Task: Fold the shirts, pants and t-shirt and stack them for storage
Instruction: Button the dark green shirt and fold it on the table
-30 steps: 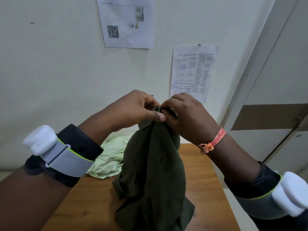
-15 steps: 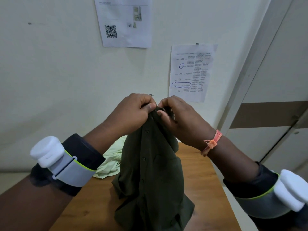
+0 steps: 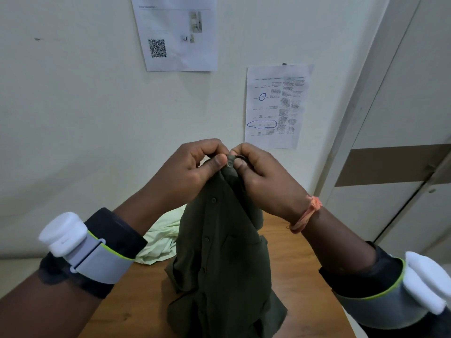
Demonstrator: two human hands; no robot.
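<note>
A dark olive button-up shirt [image 3: 219,259] hangs upright over the wooden table [image 3: 300,276], its lower part bunched on the tabletop. My left hand [image 3: 192,172] pinches the top of the shirt at the collar between thumb and fingers. My right hand [image 3: 261,176] pinches the same top edge right beside it, thumbs almost touching at a button. A pale green garment [image 3: 161,242] lies crumpled on the table behind my left forearm, partly hidden by the shirt.
A white wall stands close behind the table with two printed sheets [image 3: 277,106] taped to it. A door [image 3: 402,142] and its frame are at the right, near the table's right edge.
Both hands have stayed together at the shirt's top and shifted slightly; the thumbs now meet at the top button. The shirt hangs much as before.
</note>
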